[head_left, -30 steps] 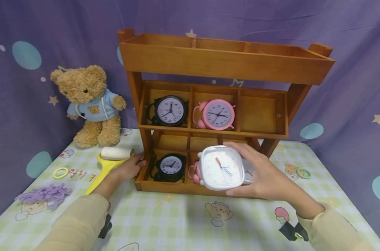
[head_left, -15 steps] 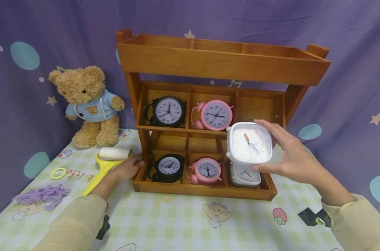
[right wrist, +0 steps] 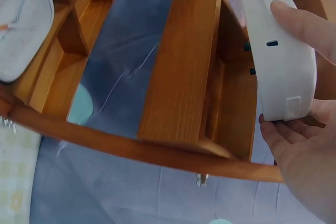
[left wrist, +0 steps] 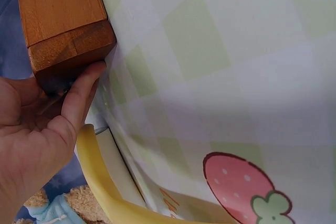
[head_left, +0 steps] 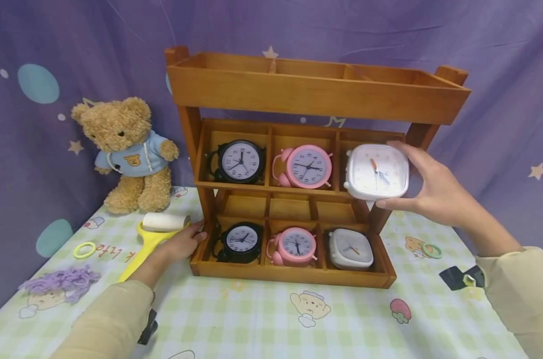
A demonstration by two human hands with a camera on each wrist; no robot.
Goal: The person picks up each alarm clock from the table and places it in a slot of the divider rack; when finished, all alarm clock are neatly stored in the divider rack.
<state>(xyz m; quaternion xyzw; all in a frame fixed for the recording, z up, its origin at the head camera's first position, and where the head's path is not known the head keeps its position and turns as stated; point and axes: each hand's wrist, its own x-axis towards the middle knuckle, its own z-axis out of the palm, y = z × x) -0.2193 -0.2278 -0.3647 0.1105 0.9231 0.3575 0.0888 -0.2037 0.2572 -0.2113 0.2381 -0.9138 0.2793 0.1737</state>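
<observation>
My right hand (head_left: 437, 187) grips a white alarm clock (head_left: 377, 172) by its edges, thumb on one side and fingers on the other. The clock is in front of the right compartment of the middle tier, dial outward. In the right wrist view, a small gap shows between the clock's back (right wrist: 252, 59) and the compartment. My left hand (left wrist: 39, 129) holds the lower left end of the wooden shelf (head_left: 318, 94). Beside the held clock sit a pink alarm clock (head_left: 309, 166) and a black one (head_left: 241, 161).
On the bottom tier stand black (head_left: 241, 241), pink (head_left: 294, 246) and white (head_left: 350, 248) clocks. A yellow-handled roller (head_left: 148, 242) lies close to my left forearm. The teddy bear (head_left: 128, 152) sits at the back left. Green rings (head_left: 84, 250) lie on the checked cloth (head_left: 253, 319).
My right hand has carried the white clock up and to the right, from in front of the bottom tier to the middle tier's right compartment. The left hand stays at the shelf's side.
</observation>
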